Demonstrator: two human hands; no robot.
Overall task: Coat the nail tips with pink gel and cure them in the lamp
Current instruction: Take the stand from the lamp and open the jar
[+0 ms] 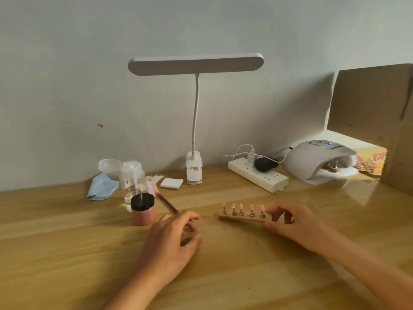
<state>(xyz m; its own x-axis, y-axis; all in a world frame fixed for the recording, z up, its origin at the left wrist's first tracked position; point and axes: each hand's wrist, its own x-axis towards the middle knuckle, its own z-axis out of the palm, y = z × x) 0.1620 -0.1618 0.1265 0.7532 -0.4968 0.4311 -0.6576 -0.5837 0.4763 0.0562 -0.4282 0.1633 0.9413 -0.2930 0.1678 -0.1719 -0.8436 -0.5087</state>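
A wooden strip [237, 217] with several pink nail tips [241, 207] on metal stands lies at the middle of the wooden table. My right hand [292, 224] grips the strip's right end between thumb and fingers. My left hand [172, 240] rests on the table left of the strip, fingers loosely curled, right by the near end of a thin brush [167, 203]; whether it holds the brush is unclear. A pink gel jar [143, 209] with a black lid stands just beyond the left hand. The white curing lamp [319, 161] sits at the back right with another strip inside.
A clear pump bottle [133, 180], blue cloth [101, 186], white pads [171, 182] and plastic cup [109, 167] lie at the back left. A clip desk lamp [194, 171] and power strip [259, 176] stand along the wall. A cardboard box [375, 121] rises at the right.
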